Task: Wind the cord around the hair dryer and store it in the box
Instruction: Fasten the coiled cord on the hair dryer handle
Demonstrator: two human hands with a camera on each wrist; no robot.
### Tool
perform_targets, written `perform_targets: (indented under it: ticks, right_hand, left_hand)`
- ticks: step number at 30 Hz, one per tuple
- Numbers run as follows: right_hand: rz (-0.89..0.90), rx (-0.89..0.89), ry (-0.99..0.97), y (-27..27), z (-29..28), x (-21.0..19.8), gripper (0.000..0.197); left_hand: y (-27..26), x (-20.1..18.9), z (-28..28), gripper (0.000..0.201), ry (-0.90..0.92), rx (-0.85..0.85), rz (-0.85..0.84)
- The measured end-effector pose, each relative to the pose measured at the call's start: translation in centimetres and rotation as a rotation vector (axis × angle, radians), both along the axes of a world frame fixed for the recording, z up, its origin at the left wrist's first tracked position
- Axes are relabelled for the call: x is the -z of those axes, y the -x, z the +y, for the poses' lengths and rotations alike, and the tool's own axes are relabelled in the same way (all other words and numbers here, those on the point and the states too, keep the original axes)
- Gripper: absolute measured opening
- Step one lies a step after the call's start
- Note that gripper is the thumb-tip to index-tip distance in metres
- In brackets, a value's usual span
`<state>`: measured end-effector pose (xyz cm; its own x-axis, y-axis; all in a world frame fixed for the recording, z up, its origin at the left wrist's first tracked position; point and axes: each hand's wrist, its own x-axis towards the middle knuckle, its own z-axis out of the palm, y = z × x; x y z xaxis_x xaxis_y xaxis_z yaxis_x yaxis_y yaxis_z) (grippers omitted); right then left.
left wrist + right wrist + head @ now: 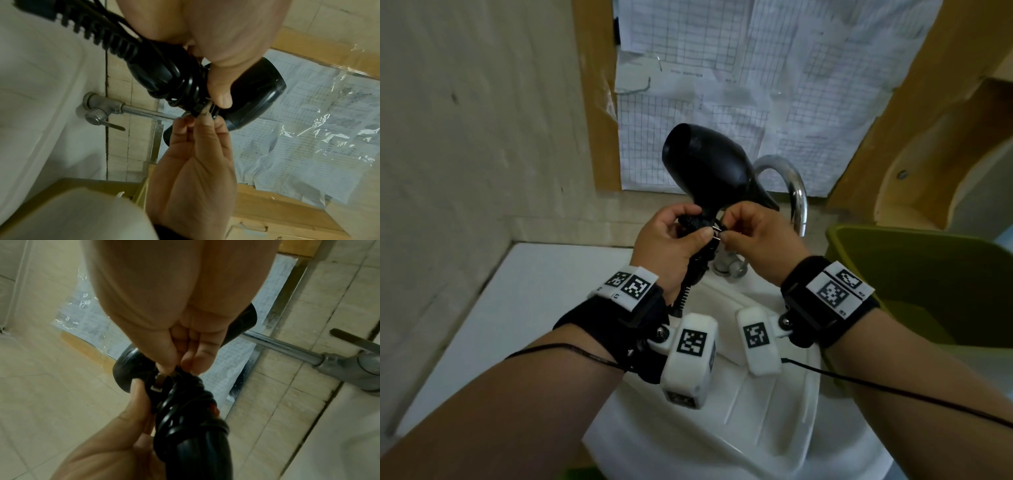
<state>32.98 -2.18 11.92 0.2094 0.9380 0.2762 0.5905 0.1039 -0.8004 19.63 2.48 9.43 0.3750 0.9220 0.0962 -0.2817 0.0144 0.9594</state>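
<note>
A black hair dryer (705,168) is held up over the sink, nozzle toward the faucet. Its black cord (697,263) is wound in coils around the handle (185,410). My left hand (681,233) grips the wrapped handle, thumb (220,92) pressed near the top of the coils. My right hand (732,226) pinches the plug (717,233) against the handle, its metal prongs (158,382) showing between the two hands. The ribbed strain relief (98,32) sticks out below my left palm. An olive-green box (893,267) stands open at the right.
A chrome faucet (796,192) arches right behind the dryer over a white sink (739,394). A white counter (517,291) lies at the left against a tiled wall. Paper sheets (756,68) cover the framed window behind. Thin black wires run from both wristbands.
</note>
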Motion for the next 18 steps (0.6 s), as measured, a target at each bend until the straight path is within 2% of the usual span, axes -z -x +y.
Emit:
perform_targets:
  ticks: [4, 7, 10, 14, 18]
  right_hand:
    - [0.155, -0.016, -0.015, 0.9, 0.7, 0.7, 0.028]
    - [0.172, -0.022, -0.029, 1.6, 0.9, 1.3, 0.03]
    - [0.113, -0.051, 0.005, 1.7, 1.3, 1.5, 0.032]
    - [-0.124, -0.005, 0.021, 2.3, 2.1, 1.3, 0.029]
    - [-0.132, 0.043, 0.013, 3.5, 2.5, 1.6, 0.027]
  left_hand:
    - [0.9, 0.4, 0.3, 0.03, 0.011, -0.026, -0.014]
    - [1.5, 0.6, 0.5, 0.028, 0.022, -0.024, -0.016]
    - [2.1, 0.9, 0.5, 0.027, 0.038, -0.022, -0.005]
    - [2.5, 1.0, 0.8, 0.024, 0.061, -0.053, 0.024]
    - [2.9, 1.2, 1.1, 0.023, 0.061, -0.108, 0.062]
